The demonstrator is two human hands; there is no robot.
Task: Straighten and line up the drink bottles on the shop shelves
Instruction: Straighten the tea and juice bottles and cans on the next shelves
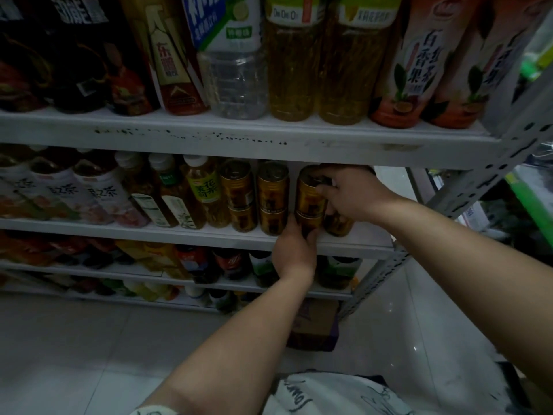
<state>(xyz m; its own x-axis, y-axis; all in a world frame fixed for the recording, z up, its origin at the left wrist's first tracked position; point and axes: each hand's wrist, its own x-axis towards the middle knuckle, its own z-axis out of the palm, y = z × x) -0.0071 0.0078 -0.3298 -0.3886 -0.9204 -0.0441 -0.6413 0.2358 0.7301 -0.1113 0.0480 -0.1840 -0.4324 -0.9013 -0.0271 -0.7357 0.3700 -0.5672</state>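
On the second shelf (185, 232) stand stacks of gold drink cans. My left hand (294, 250) grips the lower can (308, 224) of the third stack from below. My right hand (348, 194) curls over the top of the upper can (309, 194) of that same stack. Two more gold can stacks (241, 194) (273, 196) stand just to the left. Another gold can (338, 224) sits behind my right hand, mostly hidden. Left of the cans are yellow tea bottles (203, 193) and white-labelled tea bottles (98, 193).
The top shelf (239, 136) carries large bottles of tea, water and dark drinks. Lower shelves (149, 277) hold more bottles. A perforated metal upright (490, 175) bounds the shelves on the right. A cardboard box (314, 324) sits on the tiled floor below.
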